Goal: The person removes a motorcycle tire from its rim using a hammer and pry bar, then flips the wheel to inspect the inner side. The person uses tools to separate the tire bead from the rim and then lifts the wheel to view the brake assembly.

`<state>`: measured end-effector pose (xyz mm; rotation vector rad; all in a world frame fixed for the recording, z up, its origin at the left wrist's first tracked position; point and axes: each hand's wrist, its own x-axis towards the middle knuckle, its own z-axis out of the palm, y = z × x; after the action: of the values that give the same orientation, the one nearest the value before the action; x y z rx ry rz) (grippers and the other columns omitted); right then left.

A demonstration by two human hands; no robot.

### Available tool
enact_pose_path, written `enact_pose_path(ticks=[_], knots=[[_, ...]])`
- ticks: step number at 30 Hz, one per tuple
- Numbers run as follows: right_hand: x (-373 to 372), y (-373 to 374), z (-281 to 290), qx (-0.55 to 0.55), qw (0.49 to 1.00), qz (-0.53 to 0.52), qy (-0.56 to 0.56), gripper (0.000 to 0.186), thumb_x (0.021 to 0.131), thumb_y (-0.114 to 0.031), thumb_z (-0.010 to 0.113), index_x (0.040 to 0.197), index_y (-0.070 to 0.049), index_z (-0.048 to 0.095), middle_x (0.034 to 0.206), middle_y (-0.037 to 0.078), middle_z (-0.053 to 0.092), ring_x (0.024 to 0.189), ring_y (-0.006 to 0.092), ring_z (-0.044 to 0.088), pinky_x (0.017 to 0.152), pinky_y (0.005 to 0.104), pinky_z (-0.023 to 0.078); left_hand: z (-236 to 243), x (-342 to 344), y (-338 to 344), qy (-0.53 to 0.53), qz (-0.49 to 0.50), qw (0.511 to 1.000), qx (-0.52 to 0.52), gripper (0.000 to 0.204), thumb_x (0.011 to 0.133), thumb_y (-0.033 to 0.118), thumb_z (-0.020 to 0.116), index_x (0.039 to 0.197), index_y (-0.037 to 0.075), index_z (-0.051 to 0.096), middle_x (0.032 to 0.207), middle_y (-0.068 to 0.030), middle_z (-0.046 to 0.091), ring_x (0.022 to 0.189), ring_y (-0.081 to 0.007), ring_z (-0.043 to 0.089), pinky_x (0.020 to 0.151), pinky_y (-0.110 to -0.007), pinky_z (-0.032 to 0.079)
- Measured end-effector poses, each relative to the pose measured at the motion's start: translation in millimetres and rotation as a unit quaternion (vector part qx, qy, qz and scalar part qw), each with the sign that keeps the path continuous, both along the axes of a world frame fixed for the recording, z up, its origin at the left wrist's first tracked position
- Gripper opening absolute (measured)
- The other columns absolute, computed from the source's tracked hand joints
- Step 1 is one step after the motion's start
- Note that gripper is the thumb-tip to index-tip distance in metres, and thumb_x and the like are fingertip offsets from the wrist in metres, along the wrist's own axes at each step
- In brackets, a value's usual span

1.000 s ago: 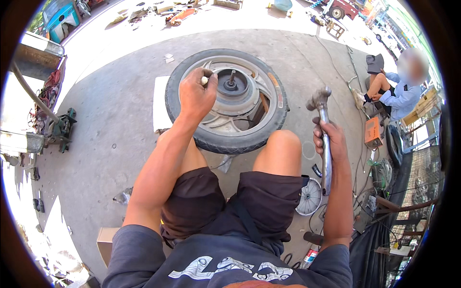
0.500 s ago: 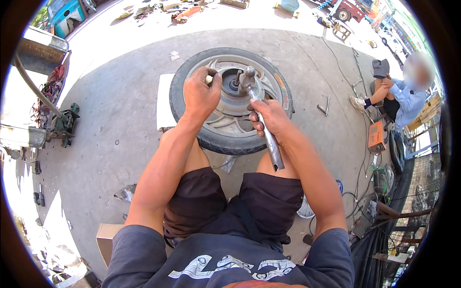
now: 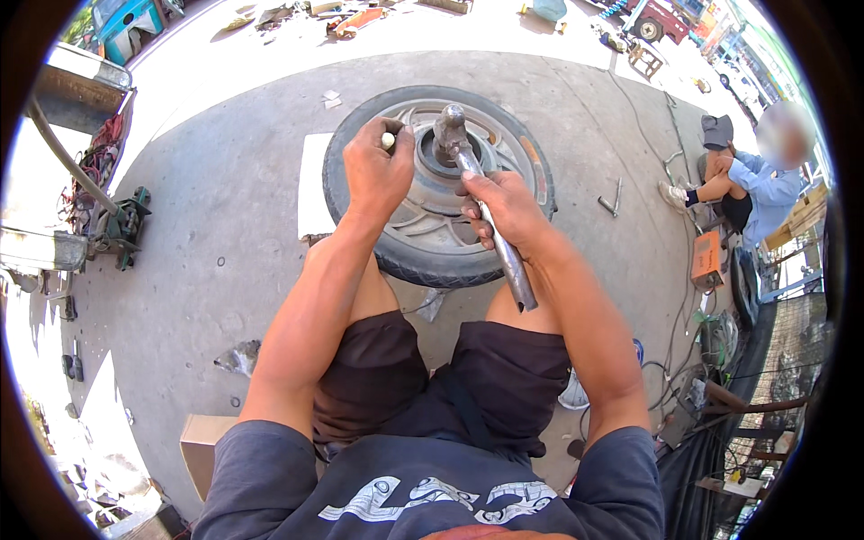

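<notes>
Left hand [image 3: 380, 171] gripped a pale, round-ended object [image 3: 388, 141], right hand [image 3: 506, 211] a silver tube-handled hammer [image 3: 467, 162], above the grey-spoked, black-tyred wheel [image 3: 441, 273] toward the concrete floor's [image 3: 189, 306] far edge, seemingly hammering work needing careful aim.

Hammer [image 3: 463, 157] abv whl [image 3: 434, 196]; pers [image 3: 769, 184] far R

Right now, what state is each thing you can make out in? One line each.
Wheel: lying on its side, tyre fitted
Left grip: closed around a pale-ended object
Pale-ended object: held, mostly hidden
Right grip: closed around the hammer
Hammer: held, head over the wheel in view
White sheet: partly covered by the wheel
L-shaped tool: lying on the floor
</notes>
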<state>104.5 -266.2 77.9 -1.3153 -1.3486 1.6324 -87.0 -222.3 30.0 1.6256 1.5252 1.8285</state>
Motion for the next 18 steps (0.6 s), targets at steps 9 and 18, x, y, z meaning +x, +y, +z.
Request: enact_pose_path(ticks=[9,18], knots=[[-28,38,-14,0.034,0.996,0.032,0.076,0.033,0.097,-0.028,0.058,0.082,0.001,0.057,0.068,0.006,0.056,0.048,0.013,0.053,0.038,0.0317,0.044,0,1,-2,-0.01,-0.012,1.0,-0.009,0.016,0.095,0.012,0.065,0.09,-0.002,0.067,0.073,-0.0042,0.064,0.066,-0.0091,0.052,0.06,-0.027,0.044],[-48,61,-20,0.049,0.996,-0.009,0.08,0.032,0.095,-0.021,0.057,0.073,0.002,0.055,0.056,0.009,0.053,0.042,0.0181,0.05,0.036,0.0357,0.041,-4,-5,3,0.007,-0.015,0.999,-0.03,0.019,0.097,0.016,0.064,0.091,-0.002,0.066,0.075,-0.0028,0.063,0.069,-0.0083,0.053,0.062,-0.027,0.046]])
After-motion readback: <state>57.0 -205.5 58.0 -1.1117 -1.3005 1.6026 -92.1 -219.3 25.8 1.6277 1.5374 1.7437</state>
